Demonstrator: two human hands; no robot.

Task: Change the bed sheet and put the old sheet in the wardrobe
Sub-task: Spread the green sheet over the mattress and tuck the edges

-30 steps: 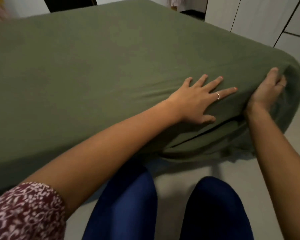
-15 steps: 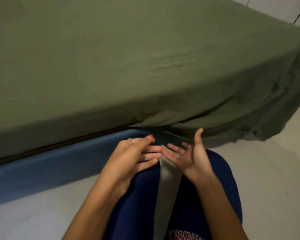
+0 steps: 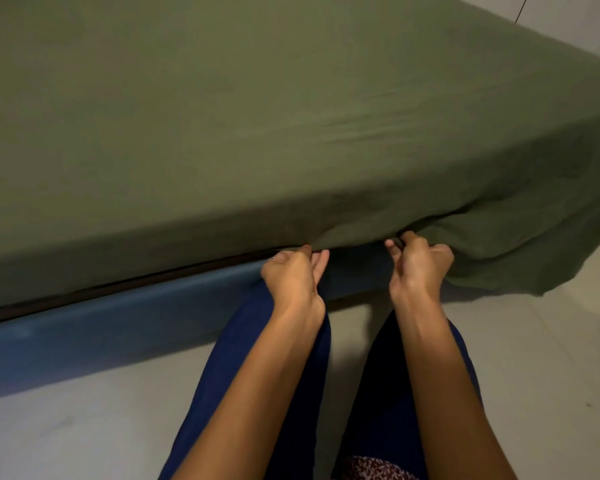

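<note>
**Soft green sheet: take it by the hem**

You have the green sheet [image 3: 257,133] spread over the top of the bed, its near edge hanging down over the blue bed base [image 3: 101,323] and bunched in loose folds at the right corner, where it droops toward the floor [image 3: 534,358]. Your left hand [image 3: 293,277] and right hand [image 3: 418,266] sit just beside each other at that lower edge, fingers curled into the cloth, so each grip looks closed on the hem; the fingertips are partly hidden under the fabric.

Expect the sheet to be light, limp and easily creased. It will follow a pull rather than hold any shape, and it may drag where it is caught under the mattress. Hold the hem itself, hands spread apart, and gather the slack at the right corner.
</note>
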